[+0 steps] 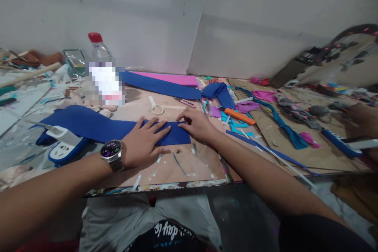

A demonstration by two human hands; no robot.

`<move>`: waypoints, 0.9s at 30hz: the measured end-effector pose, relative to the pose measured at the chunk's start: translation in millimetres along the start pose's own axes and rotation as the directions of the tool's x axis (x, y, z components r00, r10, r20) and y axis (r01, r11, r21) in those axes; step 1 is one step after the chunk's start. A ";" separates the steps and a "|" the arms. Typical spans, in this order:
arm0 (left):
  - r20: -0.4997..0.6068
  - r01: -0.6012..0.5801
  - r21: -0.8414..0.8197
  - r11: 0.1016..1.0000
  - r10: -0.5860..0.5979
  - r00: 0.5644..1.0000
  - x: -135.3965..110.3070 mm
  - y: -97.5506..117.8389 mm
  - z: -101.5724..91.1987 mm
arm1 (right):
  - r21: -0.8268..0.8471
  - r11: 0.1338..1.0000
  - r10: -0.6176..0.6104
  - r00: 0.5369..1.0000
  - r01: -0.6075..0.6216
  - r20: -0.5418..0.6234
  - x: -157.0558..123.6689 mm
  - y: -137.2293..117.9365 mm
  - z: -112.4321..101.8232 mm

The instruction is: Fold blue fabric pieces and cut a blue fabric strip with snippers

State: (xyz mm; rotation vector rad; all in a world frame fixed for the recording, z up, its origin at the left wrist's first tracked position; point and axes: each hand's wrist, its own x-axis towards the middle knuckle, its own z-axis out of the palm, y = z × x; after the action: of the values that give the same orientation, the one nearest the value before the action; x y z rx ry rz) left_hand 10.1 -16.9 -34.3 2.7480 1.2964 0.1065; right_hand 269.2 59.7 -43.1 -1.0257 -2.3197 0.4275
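Note:
A blue strip of fabric (118, 128) lies across the board in front of me, its right end squared off. My left hand (144, 138) rests flat on this strip with its fingers spread, a watch (111, 149) on the wrist. At the strip's upper right edge, my right hand (195, 124) has its thumb and forefinger bent together on the fabric, the other fingers curled. Just beyond the hands sits a small roll of tape (157, 109). Another blue strip (162, 86) lies farther back, over a pink piece (174, 78).
A red-capped bottle (102, 51) stands at back left. Power strips lie left (63, 151) and right (339, 141). An orange utility knife (238, 116) lies among fabric scraps to the right. Behind is a pale wall (141, 15). A blurred hand (362, 120) appears at the far right.

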 end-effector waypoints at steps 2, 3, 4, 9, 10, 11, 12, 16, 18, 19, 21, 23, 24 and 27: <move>-0.006 0.015 0.002 1.000 -0.015 1.000 -0.3 -0.1 -1.1 | 0.005 1.000 0.009 1.000 -0.009 -0.001 0.1 -0.3 -0.1; -0.009 0.021 0.002 1.000 -0.021 1.000 -0.6 -0.1 -1.7 | 0.010 1.000 0.011 1.000 -0.011 -0.001 0.2 -0.6 -0.3; -0.013 0.025 0.002 1.000 -0.025 1.000 -0.8 -0.3 -2.3 | 0.017 1.000 0.012 1.000 -0.012 0.001 0.2 -1.2 -0.5; -0.043 0.043 -0.005 0.999 -0.043 0.998 -0.4 -3.4 -7.3 | 0.086 0.996 0.014 0.999 -0.017 0.029 -0.3 -5.2 -1.9; -0.053 0.059 0.000 0.998 -0.059 0.997 0.0 -4.3 -8.8 | 0.110 0.994 0.013 0.999 -0.017 0.034 -0.7 -6.0 -2.0; -0.064 0.082 0.008 0.997 -0.081 0.995 0.5 -5.1 -10.2 | 0.133 0.991 0.011 0.999 -0.016 0.037 -1.1 -6.8 -2.0; -0.074 0.105 0.019 0.994 -0.104 0.992 0.9 -5.8 -11.7 | 0.153 0.988 0.008 0.999 -0.014 0.038 -1.5 -7.6 -1.8; -0.094 0.166 0.052 0.985 -0.160 0.983 1.8 -7.2 -15.1 | 0.186 0.983 0.007 1.000 -0.012 0.027 -2.2 -9.1 -0.2; -0.100 0.169 0.050 0.984 -0.163 0.981 1.9 -7.6 -14.8 | 0.176 0.984 0.018 1.000 -0.019 0.008 -2.0 -8.2 0.7; -0.103 0.163 0.046 0.986 -0.158 0.982 2.1 -7.8 -14.2 | 0.163 0.986 0.027 1.000 -0.026 -0.003 -1.9 -7.2 1.1; -0.111 0.131 0.031 0.991 -0.127 0.986 2.6 -8.2 -12.4 | 0.136 0.989 0.052 0.998 -0.049 -0.022 -1.8 -4.8 2.0; -0.111 0.070 0.006 0.998 -0.069 0.991 3.5 -8.2 -10.5 | 0.127 0.989 0.084 0.996 -0.080 -0.029 -2.1 -2.5 3.0; -0.105 0.036 -0.009 0.999 -0.037 0.994 4.0 -7.9 -9.7 | 0.135 0.986 0.100 0.995 -0.096 -0.028 -2.4 -1.6 3.5; -0.080 -0.018 -0.042 0.999 0.015 0.997 5.4 -6.2 -9.1 | 0.171 0.979 0.119 0.993 -0.113 -0.023 -3.2 -0.8 5.2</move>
State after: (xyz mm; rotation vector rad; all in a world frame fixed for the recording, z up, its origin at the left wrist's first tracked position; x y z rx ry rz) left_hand 7.8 -8.2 -25.9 2.7451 1.2749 0.2442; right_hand 267.4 56.5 -48.0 -1.0786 -2.1595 0.6379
